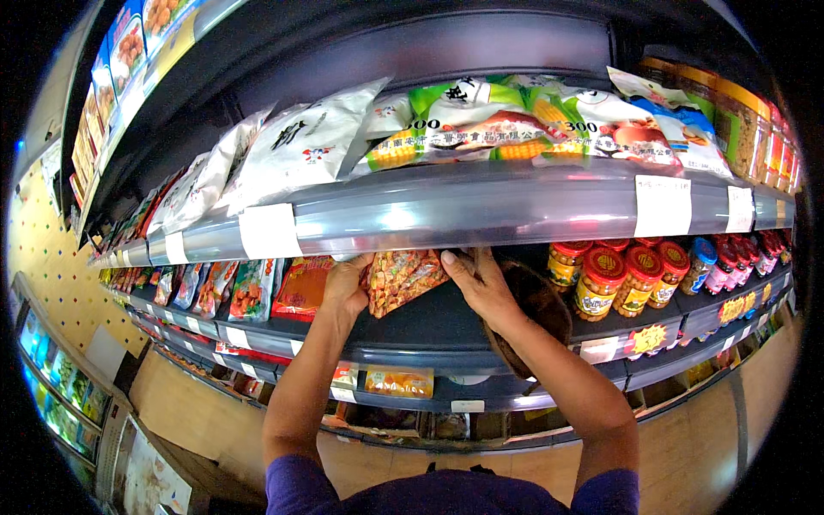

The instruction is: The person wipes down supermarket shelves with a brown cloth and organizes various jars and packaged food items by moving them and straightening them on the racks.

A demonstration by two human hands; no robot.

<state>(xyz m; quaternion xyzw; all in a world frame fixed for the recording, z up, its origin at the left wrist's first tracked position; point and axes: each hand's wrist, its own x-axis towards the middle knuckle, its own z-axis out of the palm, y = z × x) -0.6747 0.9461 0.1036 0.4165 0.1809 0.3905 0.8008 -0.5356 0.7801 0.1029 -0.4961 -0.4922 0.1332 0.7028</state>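
Note:
Both my hands reach in under the front edge of the upper shelf. My left hand grips the left side of a plastic food packet with a red and yellow printed picture. At its right edge is my right hand, thumb near the packet's upper corner; its fingers are partly hidden, and a dark brown item, unclear in kind, lies behind and beside that wrist. The packet is tilted above the dark shelf board. A red packet lies just left of my left hand.
The upper shelf's edge overhangs my hands, with white plastic bags and corn-printed bags above. Red-lidded glass jars stand to the right. More packets line the left. A lower shelf holds a yellow packet.

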